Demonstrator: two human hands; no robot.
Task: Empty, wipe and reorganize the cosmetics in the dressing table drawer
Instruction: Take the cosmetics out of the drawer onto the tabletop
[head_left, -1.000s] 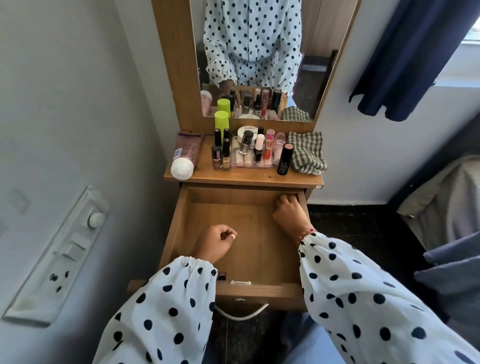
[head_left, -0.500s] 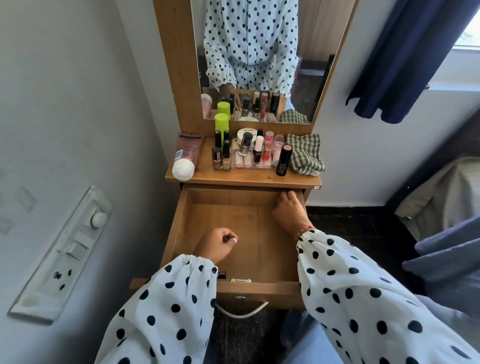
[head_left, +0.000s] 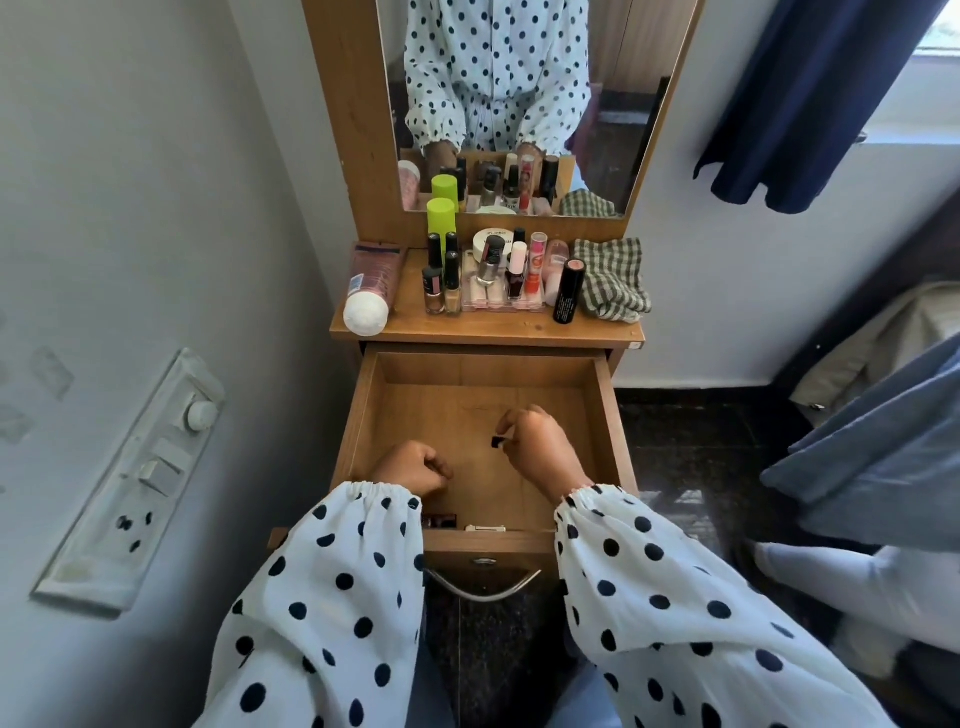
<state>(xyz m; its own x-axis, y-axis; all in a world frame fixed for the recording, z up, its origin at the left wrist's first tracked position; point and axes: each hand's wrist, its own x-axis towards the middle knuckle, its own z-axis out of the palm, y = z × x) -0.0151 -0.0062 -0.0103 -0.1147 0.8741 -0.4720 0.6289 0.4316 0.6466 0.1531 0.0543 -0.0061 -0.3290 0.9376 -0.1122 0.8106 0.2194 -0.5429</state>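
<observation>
The wooden drawer (head_left: 615, 415) of the dressing table is pulled out, its floor nearly bare. My right hand (head_left: 537, 449) hovers over the middle of the drawer and pinches a small dark item (head_left: 497, 441) between its fingertips. At the drawer's front left, my left hand (head_left: 413, 467) is curled into a fist with nothing visible in it. A small dark-red item (head_left: 441, 519) and a small white piece (head_left: 485, 528) lie at the drawer's front edge. Several cosmetics stand on the table top (head_left: 488, 330): nail polish bottles (head_left: 441, 283), a clear organiser (head_left: 501, 296), a black lipstick (head_left: 569, 291), a pink tube (head_left: 371, 286).
A checked cloth (head_left: 613, 278) lies at the right of the table top, under the mirror (head_left: 519, 104). A switch panel (head_left: 140, 483) is on the left wall. Dark curtain (head_left: 810, 93) and bedding (head_left: 872, 467) are at the right. The drawer's metal handle (head_left: 483, 590) points toward me.
My right hand has come away from the drawer's back right corner to its middle, now pinching a small dark item. My left hand stays curled at the front left.
</observation>
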